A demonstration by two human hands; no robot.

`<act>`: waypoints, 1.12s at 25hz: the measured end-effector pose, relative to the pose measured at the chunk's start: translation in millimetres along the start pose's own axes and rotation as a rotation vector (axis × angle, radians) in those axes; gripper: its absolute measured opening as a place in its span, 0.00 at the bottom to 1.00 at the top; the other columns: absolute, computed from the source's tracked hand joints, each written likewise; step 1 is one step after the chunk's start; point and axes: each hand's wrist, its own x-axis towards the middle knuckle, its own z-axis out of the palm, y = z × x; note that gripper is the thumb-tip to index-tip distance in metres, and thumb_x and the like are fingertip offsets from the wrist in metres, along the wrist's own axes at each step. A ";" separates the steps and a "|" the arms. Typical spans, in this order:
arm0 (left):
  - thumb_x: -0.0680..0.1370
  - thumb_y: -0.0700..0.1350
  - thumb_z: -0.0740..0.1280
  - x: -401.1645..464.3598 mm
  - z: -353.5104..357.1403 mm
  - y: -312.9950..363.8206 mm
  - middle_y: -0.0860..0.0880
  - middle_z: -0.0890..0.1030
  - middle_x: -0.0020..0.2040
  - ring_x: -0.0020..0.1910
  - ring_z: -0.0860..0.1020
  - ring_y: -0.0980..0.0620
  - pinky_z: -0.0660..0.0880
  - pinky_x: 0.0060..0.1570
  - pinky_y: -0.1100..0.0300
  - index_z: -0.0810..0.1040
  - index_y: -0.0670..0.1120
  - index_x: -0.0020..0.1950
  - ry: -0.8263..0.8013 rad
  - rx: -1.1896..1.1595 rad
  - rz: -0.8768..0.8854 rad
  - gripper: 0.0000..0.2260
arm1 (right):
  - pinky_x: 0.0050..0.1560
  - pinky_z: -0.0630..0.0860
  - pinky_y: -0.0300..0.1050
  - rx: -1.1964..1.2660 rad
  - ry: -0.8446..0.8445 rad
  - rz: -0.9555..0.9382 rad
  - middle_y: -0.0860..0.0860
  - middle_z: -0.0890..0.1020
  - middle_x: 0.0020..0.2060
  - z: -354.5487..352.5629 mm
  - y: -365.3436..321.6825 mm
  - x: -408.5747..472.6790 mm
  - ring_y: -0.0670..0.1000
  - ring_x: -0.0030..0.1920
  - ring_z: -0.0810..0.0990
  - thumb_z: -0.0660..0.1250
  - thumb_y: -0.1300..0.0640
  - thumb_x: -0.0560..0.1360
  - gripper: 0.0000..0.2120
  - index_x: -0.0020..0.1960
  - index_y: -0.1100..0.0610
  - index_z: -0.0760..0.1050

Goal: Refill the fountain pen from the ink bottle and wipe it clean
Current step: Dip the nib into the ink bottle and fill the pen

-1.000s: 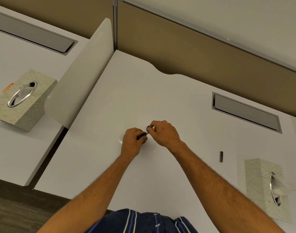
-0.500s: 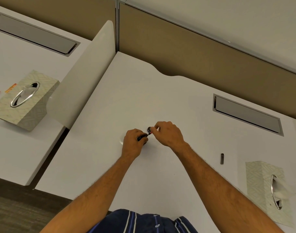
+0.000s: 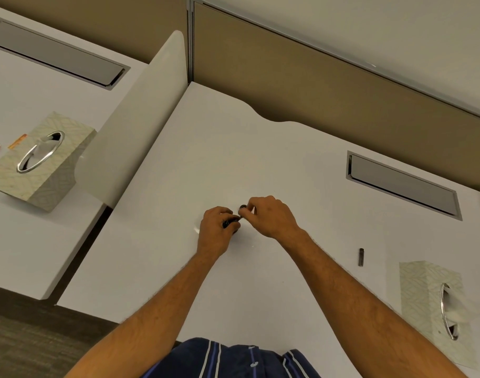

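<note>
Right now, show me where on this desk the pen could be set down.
Bare desk lies between the hands and the back partition, and again between the left hand and the side divider. The near right corner is crowded: a small dark piece beside the tissue box. Both hands, left and right hand, grip the pen at centre.

White desk [image 3: 233, 148], green-patterned tissue box [image 3: 421, 290], dark pen [image 3: 229, 222].

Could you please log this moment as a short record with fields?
left hand: grips the dark pen
right hand: pinches the pen's other end
pen location: above the white desk
loose dark piece: lies on the desk, right of the hands
tissue box: near the desk's right edge
ink bottle: not clearly visible
</note>
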 end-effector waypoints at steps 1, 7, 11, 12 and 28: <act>0.74 0.42 0.74 0.3 0.2 -0.4 0.47 0.82 0.53 0.55 0.75 0.49 0.74 0.58 0.55 0.86 0.43 0.51 -0.003 0.006 0.002 0.07 | 0.38 0.76 0.47 0.013 0.002 -0.009 0.49 0.79 0.38 0.7 0.0 0.5 0.53 0.37 0.78 0.61 0.47 0.80 0.11 0.49 0.53 0.77; 0.74 0.42 0.74 0.2 2.4 -3.0 0.47 0.81 0.53 0.57 0.75 0.48 0.73 0.59 0.53 0.86 0.43 0.51 -0.007 0.021 -0.005 0.07 | 0.35 0.72 0.47 -0.119 -0.012 0.016 0.53 0.81 0.45 10.7 -2.5 -1.9 0.53 0.39 0.75 0.57 0.54 0.84 0.10 0.57 0.52 0.77; 0.74 0.43 0.74 0.0 2.1 -2.0 0.47 0.82 0.52 0.55 0.75 0.49 0.74 0.58 0.55 0.85 0.43 0.51 -0.007 0.031 0.007 0.08 | 0.36 0.73 0.46 0.043 0.024 0.079 0.51 0.80 0.37 3.6 -4.1 -1.3 0.52 0.34 0.74 0.60 0.48 0.81 0.13 0.50 0.55 0.78; 0.74 0.43 0.74 0.0 2.4 -2.4 0.47 0.82 0.53 0.56 0.75 0.48 0.73 0.58 0.54 0.85 0.43 0.51 -0.002 0.036 0.008 0.08 | 0.37 0.74 0.46 0.036 0.042 0.075 0.52 0.80 0.39 4.4 -4.7 -1.2 0.52 0.34 0.75 0.61 0.48 0.80 0.12 0.51 0.55 0.78; 0.74 0.44 0.73 -1.3 0.5 -5.7 0.49 0.83 0.50 0.55 0.75 0.49 0.70 0.57 0.58 0.86 0.46 0.50 -0.005 0.070 0.045 0.06 | 0.33 0.67 0.46 0.075 0.023 0.187 0.50 0.73 0.32 22.1 -7.2 -16.1 0.52 0.33 0.73 0.54 0.46 0.83 0.18 0.38 0.54 0.71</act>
